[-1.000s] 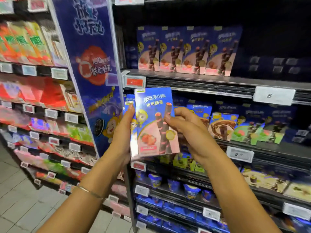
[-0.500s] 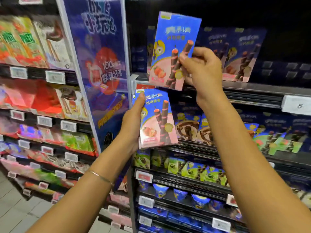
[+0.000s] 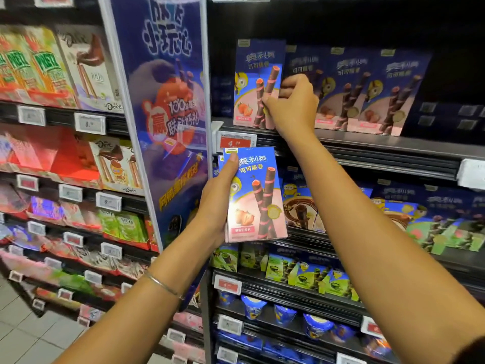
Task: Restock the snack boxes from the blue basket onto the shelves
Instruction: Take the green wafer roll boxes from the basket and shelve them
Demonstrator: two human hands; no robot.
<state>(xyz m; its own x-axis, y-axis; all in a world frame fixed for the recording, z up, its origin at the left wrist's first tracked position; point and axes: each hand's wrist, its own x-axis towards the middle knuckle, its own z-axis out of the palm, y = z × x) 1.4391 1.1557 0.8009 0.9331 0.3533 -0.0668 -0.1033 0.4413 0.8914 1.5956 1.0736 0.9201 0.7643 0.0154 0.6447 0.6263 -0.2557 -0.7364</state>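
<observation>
**Snack boxes (image 3: 256, 195): one in hand, one going up**

Just right of the blue banner (image 3: 168, 127), my left hand (image 3: 215, 203) grips the first box (image 3: 256, 219). My thumb lies along its left edge and my fingers wrap behind, holding it upright and face-out below the top shelf (image 3: 367, 145). Above the red price tag (image 3: 237, 142), a second box (image 3: 256, 82) stands at the left end of that shelf. My right hand (image 3: 294, 106) pinches its right edge, thumb on the front and fingers curled behind. A row of matching boxes (image 3: 367, 93) runs off to the right; my hand hides whether the second box touches its neighbour.

To finish this step well, I judge the box should be pressed square against that neighbour, with its face in line with the row and its base flat on the shelf. I should let go only once it stands by itself, because a tall, thin carton tips easily. The basket is out of view.
</observation>
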